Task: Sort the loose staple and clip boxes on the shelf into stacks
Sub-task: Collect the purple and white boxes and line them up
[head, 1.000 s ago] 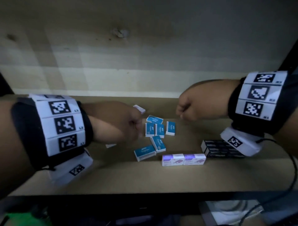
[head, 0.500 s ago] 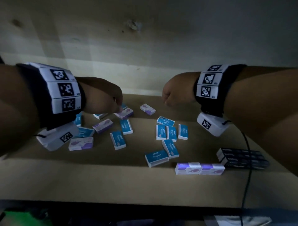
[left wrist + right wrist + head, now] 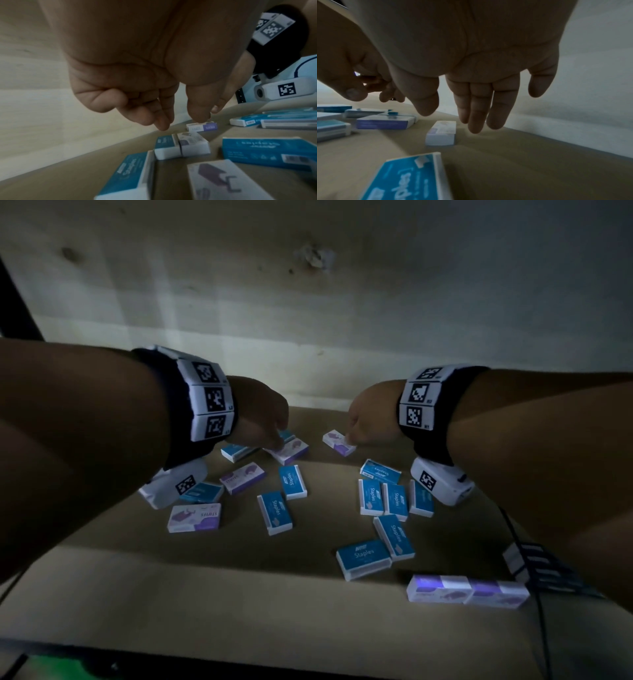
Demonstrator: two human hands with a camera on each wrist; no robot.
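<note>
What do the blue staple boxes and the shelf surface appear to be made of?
Blue staple boxes: likely thin printed cardboard with a matte finish, going by the crisp folded edges, white sides and printed "Staples" lettering. Shelf: looks like wood or wood-look laminate, pale tan and matte; the dim light leaves that open.

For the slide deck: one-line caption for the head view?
Both hands reach for purple staple boxes among scattered blue ones.

Bare shelf in front; boxes crowd behind.
</note>
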